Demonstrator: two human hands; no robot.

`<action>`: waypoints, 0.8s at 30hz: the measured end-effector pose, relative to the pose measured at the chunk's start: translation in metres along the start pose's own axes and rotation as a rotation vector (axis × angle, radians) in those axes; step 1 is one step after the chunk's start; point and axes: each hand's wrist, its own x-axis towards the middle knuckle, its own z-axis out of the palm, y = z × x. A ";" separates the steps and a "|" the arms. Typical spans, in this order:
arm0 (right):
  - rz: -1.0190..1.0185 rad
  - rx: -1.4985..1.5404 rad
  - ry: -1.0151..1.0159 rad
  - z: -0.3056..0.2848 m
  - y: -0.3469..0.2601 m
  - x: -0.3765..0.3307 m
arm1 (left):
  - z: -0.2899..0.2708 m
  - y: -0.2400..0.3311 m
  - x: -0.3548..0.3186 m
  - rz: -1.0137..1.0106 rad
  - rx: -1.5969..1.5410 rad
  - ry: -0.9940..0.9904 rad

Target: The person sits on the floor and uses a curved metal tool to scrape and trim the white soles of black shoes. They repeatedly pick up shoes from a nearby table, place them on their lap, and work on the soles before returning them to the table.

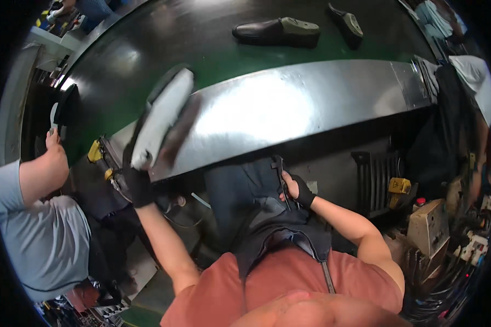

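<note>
A dark green conveyor belt [147, 49] curves past a shiny metal ledge [289, 103]; on the belt lie two things — a dark leather shoe on a last [275, 31]; a second lasted shoe [346, 22] near it.

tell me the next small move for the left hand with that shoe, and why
Probably lower the shoe onto the green belt. The gloved left hand holds it sole-up over the belt's near edge, beside the metal ledge, and two other shoes already lie on the belt.

I see no packages, signs or screens; only a small yellow tag [95, 151] at nine o'clock.
</note>
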 end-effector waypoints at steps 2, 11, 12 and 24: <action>0.011 0.003 0.006 0.000 0.019 -0.016 | -0.011 -0.021 -0.056 0.057 -0.002 0.063; -0.072 -0.154 -0.198 0.004 0.033 -0.164 | 0.133 0.032 -0.224 -0.101 -0.412 -0.229; -0.193 -0.228 -0.225 0.006 0.034 -0.180 | 0.138 0.044 -0.218 -0.145 -0.514 -0.312; -0.135 0.384 -0.577 0.069 0.016 -0.166 | 0.158 0.056 -0.197 -0.059 -0.823 -0.367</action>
